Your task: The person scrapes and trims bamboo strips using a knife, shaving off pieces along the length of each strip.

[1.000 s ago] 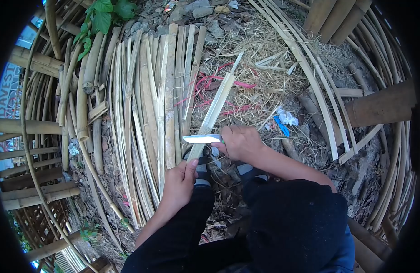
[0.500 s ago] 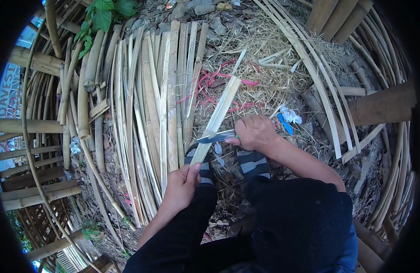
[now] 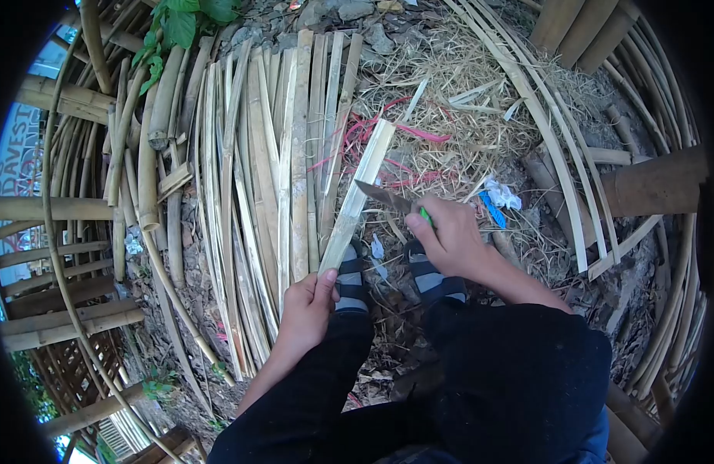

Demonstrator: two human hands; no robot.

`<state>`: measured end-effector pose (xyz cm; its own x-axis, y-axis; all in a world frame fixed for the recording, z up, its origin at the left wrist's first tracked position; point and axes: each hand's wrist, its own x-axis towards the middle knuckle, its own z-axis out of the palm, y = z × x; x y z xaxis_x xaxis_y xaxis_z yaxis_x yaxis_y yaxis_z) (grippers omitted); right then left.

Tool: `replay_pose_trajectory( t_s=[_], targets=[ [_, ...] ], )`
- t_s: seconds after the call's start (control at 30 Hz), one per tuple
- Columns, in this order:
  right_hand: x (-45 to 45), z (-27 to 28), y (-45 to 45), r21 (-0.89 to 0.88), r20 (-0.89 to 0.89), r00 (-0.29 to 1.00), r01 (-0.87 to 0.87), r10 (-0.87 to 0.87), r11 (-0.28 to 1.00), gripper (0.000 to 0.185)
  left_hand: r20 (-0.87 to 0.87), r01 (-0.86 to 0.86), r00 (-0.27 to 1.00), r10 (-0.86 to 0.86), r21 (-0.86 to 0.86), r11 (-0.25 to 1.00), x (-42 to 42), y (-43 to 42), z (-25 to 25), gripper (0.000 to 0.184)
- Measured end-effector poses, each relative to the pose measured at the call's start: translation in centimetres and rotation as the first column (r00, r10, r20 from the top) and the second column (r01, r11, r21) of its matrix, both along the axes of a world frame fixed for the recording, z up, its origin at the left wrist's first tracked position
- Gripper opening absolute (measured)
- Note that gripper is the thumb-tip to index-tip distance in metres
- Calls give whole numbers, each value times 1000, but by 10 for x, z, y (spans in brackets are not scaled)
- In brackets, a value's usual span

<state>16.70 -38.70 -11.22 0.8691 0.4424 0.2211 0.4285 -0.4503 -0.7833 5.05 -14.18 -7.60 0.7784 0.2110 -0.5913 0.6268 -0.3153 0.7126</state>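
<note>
My left hand point(image 3: 307, 307) grips the lower end of a split bamboo strip point(image 3: 360, 185), thumb on top. The strip tilts up and away to the right, its pale inner face showing. In my right hand point(image 3: 446, 234) is a knife point(image 3: 388, 199) with a green handle, fingers wrapped round it. The blade points left, its tip over the upper half of the strip; I cannot tell whether it touches. To the left of the strip lies a row of split bamboo slats point(image 3: 298, 155) on the ground.
A heap of bamboo shavings point(image 3: 457, 100) with pink string point(image 3: 419, 133) lies ahead. Long bent strips point(image 3: 550, 131) arch on the right, near crumpled white plastic point(image 3: 502, 193) and a blue scrap point(image 3: 492, 209). Bamboo poles point(image 3: 51, 209) form a frame on the left. My sandaled feet point(image 3: 434, 273) are below.
The knife has moved from low on the strip, near my left hand, up and to the right. Its blade now tilts the other way. My left hand still holds the strip.
</note>
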Motion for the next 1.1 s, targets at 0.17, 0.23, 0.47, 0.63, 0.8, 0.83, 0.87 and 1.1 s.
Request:
replay_pose_trajectory(
  t_s=[0.17,0.23,0.47,0.63,0.8,0.83,0.87,1.1],
  targets=[
    [-23,-30,43,-40,103,993,-59,63,997,38,121,49,991,-58,78,996,2,-11,-4,48],
    [-23,-36,49,-58,215,976,37,-24,998,42,180,67,980,-88,122,990,3,-13,-4,47],
    [-10,-58,44,-266,373,927,65,40,962,37,81,135,985,-156,217,967,5,-16,9,45],
    [-1,-61,40,-228,450,892,69,42,971,37,168,125,971,-170,248,961,3,-15,5,45],
    [4,-60,38,-268,495,866,73,72,961,39,168,129,970,-174,248,960,-1,-12,1,45],
    [8,-60,36,-283,519,851,83,79,955,40,178,127,969,-173,245,961,1,-13,1,45],
    [14,-62,31,-284,517,852,82,80,955,40,176,127,969,-172,244,961,-1,-12,2,45],
    [89,-47,-52,-436,70,870,466,-487,770,59,42,88,995,-96,159,983,-6,-2,8,47]
  ],
)
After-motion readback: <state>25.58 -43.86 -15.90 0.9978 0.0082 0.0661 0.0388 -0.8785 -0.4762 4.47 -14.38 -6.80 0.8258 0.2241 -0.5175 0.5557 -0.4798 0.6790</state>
